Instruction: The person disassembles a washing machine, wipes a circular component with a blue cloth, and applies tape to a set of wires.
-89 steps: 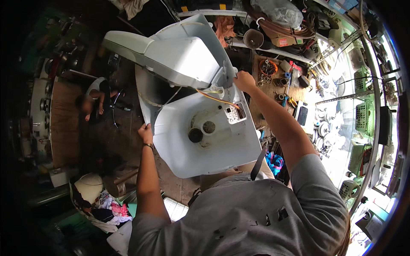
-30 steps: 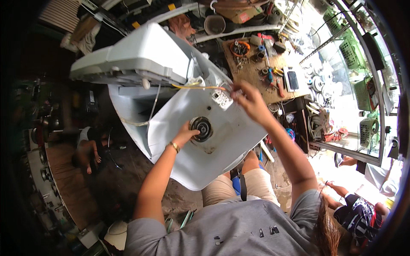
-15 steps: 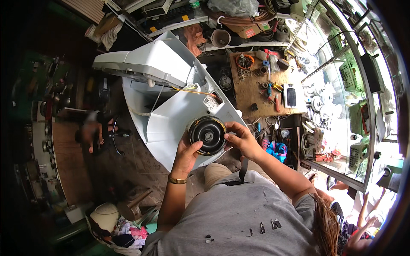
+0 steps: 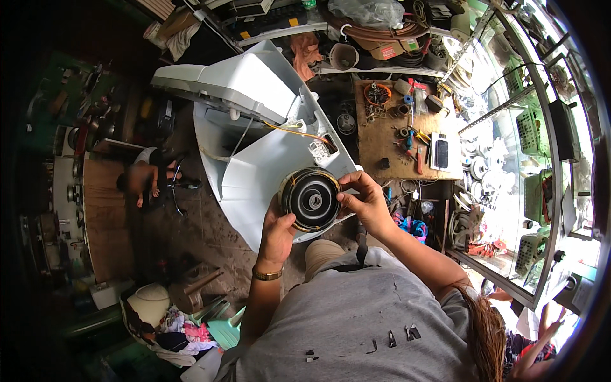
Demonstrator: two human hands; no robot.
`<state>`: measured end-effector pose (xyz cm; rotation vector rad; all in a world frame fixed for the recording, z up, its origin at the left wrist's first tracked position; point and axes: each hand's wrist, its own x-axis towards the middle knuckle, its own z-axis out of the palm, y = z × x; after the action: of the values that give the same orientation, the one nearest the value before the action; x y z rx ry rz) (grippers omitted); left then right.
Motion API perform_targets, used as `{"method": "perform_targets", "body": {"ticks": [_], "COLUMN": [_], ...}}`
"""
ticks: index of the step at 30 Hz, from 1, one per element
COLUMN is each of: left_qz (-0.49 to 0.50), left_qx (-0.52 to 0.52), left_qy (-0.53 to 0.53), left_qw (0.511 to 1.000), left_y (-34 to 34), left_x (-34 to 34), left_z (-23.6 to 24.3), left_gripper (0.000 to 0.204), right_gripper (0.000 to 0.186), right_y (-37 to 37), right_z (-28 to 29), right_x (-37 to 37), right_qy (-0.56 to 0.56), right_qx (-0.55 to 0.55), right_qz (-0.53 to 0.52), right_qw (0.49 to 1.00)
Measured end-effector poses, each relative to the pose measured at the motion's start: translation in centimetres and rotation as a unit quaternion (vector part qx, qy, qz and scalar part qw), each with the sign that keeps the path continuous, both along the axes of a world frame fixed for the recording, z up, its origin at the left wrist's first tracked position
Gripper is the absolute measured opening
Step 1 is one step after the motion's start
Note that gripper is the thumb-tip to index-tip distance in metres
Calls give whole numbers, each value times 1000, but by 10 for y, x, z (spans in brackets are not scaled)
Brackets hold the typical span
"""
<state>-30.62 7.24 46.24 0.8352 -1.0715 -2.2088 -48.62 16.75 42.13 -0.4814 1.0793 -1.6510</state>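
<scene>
Between my hands, in front of my body, is a round black part [image 4: 303, 186] with ringed ridges, a small hole at its middle and yellowish bits round its rim. My left hand [image 4: 277, 230] is closed on its lower left edge, the thumb at the rim. The fingers and thumb of my right hand [image 4: 363, 198] pinch its right edge. The underside of the part is hidden. Behind it lies a large white appliance casing [image 4: 254, 184], open, with a white lid-like panel [image 4: 245, 79] raised and yellow and orange wires [image 4: 296, 132] inside.
A low wooden table [image 4: 388, 146] at the far right carries pliers, screwdrivers, a phone [image 4: 439, 151] and an orange basket of small parts [image 4: 377, 95]. Shelves stand behind, a glass cabinet [image 4: 541, 254] at right. Another person [image 4: 141, 181] sits at left beside a brown board [image 4: 108, 216].
The view has shifted a little, so the casing and table appear farther right. My left thumb has slid from the black part's face toward its rim. Both hands still hold it.
</scene>
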Motion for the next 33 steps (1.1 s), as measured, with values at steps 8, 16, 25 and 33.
{"method": "perform_targets", "body": {"ticks": [8, 16, 25, 33], "left_qz": [7, 15, 16, 44], "left_qx": [-79, -85, -17, 34], "left_qy": [18, 28, 93, 119], "left_qw": [997, 996, 995, 991], "left_y": [4, 6, 5, 6], "left_x": [0, 4, 9, 12], "left_z": [6, 8, 1, -13], "left_gripper": [73, 79, 83, 81], "right_gripper": [15, 16, 18, 20], "right_y": [-4, -2, 2, 3], "right_z": [12, 21, 43, 54], "right_x": [2, 2, 4, 0], "right_qy": [66, 88, 210, 324], "right_qx": [-16, -32, -102, -143], "right_qz": [-24, -27, -47, -52], "right_qw": [997, 995, 971, 934]}}
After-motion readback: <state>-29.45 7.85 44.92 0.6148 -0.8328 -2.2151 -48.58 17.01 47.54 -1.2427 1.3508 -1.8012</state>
